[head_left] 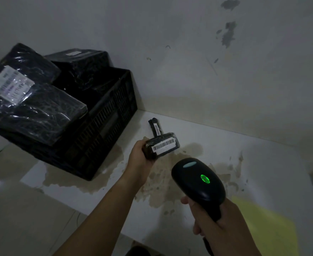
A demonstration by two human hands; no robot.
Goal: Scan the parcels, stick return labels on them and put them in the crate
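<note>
barcode label point(164, 145) on parcel point(167, 136), text unreadable

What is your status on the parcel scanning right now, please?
Left hand grips small parcel, barcode up. Right hand holds scanner, green light on, aimed at it. Crate beside it piled high with parcels.

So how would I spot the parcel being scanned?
Find the black crate on the left of the white table. Just right of it, the left hand grips a small black parcel. Unlike the big parcels heaped on the crate, it is held up, barcode strip showing.
</note>
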